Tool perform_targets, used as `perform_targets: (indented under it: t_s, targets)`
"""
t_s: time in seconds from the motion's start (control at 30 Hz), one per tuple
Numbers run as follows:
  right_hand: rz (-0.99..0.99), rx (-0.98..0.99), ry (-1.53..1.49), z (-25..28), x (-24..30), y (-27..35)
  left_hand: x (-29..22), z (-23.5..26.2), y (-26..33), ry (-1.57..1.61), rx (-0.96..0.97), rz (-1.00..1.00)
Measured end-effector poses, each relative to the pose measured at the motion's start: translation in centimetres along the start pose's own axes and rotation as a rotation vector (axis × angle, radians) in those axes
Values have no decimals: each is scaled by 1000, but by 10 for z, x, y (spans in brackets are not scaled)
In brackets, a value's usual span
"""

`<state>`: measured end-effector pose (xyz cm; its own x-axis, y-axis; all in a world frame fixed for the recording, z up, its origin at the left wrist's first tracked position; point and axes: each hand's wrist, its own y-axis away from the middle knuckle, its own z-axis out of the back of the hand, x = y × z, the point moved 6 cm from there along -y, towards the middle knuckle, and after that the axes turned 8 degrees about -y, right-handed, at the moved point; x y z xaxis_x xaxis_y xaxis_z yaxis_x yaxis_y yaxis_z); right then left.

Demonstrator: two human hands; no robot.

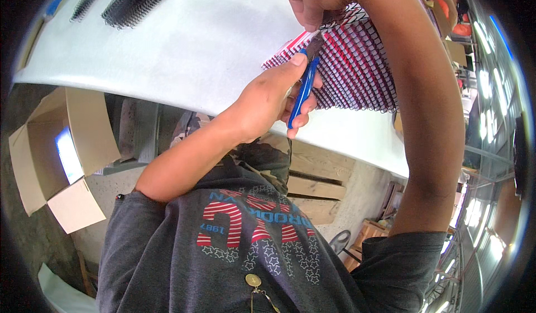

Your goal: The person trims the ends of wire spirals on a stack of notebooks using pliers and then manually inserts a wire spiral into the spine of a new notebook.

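White table (184, 51) carries a row of spiral-bound notebooks (357, 67) at its near edge. Your left hand (268, 98) has its fingers wrapped around blue-handled pliers (304, 87), tip at the wire binding. Your right hand (312, 0) pinches the binding's end. Black wire coils (139, 0) lie well apart.

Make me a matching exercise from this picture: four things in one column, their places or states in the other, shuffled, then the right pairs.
Things
1. blue-handled pliers
2. open cardboard box
3. loose black binding coils
4. stack of spiral-bound notebooks

Places or states
A. on the floor, left of the white table
B. at the table's far left edge
C. gripped in the left hand
D. under the right hand

Pairs: 1-C, 2-A, 3-B, 4-D
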<state>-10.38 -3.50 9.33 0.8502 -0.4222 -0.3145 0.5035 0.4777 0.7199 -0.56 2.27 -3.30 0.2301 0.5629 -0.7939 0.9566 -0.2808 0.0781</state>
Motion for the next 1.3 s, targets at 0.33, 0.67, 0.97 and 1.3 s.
perform_targets:
  t_s: [0.33,0.67,0.97,1.3]
  targets:
    - [13,11,7,1,2,-3,-12,-8,-8,51,-3,-6]
    - [-11,87,-49,1,-4,15,-9,-19,-5,73,32,27]
    - [14,40,32,5,2,6,-12,-10,-5,37,-11,4]
    - [46,17,2,5,-5,3,-12,-19,-5,26,11,-19]
